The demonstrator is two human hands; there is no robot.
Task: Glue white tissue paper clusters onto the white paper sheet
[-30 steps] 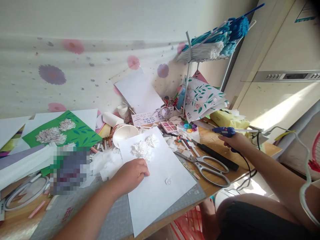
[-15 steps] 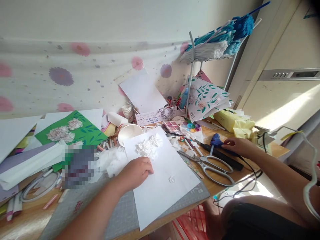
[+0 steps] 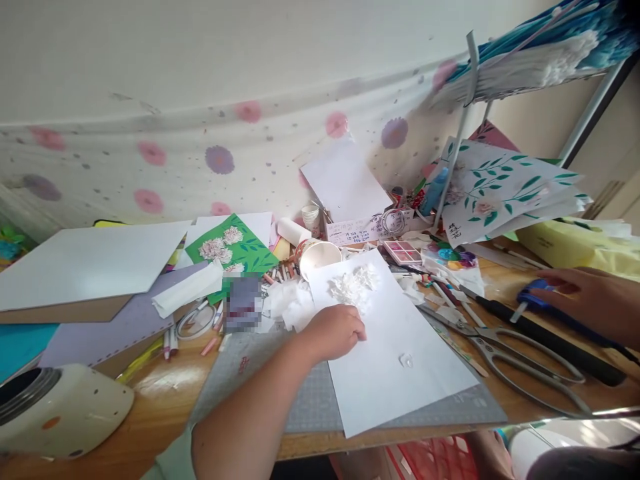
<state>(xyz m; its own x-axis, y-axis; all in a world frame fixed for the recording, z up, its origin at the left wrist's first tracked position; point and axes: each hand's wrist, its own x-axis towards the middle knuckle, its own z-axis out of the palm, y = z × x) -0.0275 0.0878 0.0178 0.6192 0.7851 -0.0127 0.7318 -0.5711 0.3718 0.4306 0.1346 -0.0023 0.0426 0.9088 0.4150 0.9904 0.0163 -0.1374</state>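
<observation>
White flower cluster point(image 3: 353, 290) sits on the upper part of a white sheet point(image 3: 395, 383) laid over a gray cutting mat point(image 3: 250, 383). The left hand point(image 3: 337, 332), fingers curled in close, rests on the paper just below it. At right, the right hand point(image 3: 587, 297) bends over a blue glue gun point(image 3: 537, 293); blur makes its grip impossible to tell. Silver scissors point(image 3: 473, 329) lie between sheet and gun.

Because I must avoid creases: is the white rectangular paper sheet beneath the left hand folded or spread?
Spread: the white rectangular paper sheet lies open, corners apart, no fold visible.
</observation>
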